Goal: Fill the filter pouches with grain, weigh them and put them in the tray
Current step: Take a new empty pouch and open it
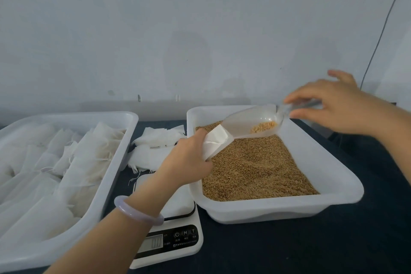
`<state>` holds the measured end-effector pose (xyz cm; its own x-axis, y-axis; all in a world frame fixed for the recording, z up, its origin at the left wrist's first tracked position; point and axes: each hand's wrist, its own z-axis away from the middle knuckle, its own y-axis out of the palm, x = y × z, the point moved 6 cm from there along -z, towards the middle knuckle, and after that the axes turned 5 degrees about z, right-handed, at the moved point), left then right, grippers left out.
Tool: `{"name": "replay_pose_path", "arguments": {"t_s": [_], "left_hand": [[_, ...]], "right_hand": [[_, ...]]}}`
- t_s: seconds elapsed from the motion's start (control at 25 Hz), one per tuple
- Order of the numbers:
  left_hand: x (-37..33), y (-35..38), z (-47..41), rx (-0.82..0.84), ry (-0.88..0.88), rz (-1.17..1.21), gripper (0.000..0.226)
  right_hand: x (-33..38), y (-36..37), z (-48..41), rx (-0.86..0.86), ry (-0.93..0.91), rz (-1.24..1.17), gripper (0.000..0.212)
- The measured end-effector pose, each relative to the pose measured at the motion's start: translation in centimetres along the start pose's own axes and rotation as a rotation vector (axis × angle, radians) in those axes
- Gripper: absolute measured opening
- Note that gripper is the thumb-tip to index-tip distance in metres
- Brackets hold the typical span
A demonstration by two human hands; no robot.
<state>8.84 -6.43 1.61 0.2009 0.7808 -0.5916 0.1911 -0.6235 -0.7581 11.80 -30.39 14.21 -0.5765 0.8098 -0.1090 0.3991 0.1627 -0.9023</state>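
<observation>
Over the dark table [289,247], the left hand [186,158] grips a pouch [216,142]; the raised right hand [333,104] pinches the scoop [251,122] handle.

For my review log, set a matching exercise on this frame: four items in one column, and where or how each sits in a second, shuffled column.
Items:
1. clear scoop
2. open filter pouch
3. digital scale
4. pile of empty pouches

States:
A. on the table, beside the near corner of the grain tray
B. held by the left hand over the grain tray
C. held by the right hand, a little grain inside
D. on the table beyond the scale

Pairs: 1-C, 2-B, 3-A, 4-D
</observation>
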Motion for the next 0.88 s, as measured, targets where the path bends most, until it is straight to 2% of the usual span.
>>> {"name": "replay_pose_path", "arguments": {"t_s": [0.12, 0.32, 0.64, 0.72, 0.8, 0.88], "left_hand": [[-0.3, 0.7, 0.0, -0.032, -0.008, 0.022, 0.028], [-0.4, 1.4, 0.2, -0.126, -0.033, 0.031, 0.036], [-0.2, 1.2, 0.8, -0.185, -0.022, 0.121, 0.032], [0.3, 1.0, 0.9, -0.221, -0.063, 0.203, 0.031], [0.9, 0.8, 1.2, -0.262, -0.132, 0.293, 0.031], [1.3, 1.0, 1.3, -0.273, -0.161, 0.342, 0.033]], "right_hand": [[1.0, -3.2, -2.1, -0.122, -0.110, 0.167, 0.049], [2.9, -4.8, -3.7, -0.206, -0.245, 0.292, 0.040], [2.4, -3.4, -4.0, -0.191, -0.210, 0.253, 0.040], [0.1, -2.3, -4.0, -0.150, -0.051, 0.189, 0.036], [-1.4, 1.8, -3.2, 0.013, 0.104, 0.237, 0.031], [-0.7, 7.7, -1.4, 0.222, 0.100, 0.262, 0.026]]}}
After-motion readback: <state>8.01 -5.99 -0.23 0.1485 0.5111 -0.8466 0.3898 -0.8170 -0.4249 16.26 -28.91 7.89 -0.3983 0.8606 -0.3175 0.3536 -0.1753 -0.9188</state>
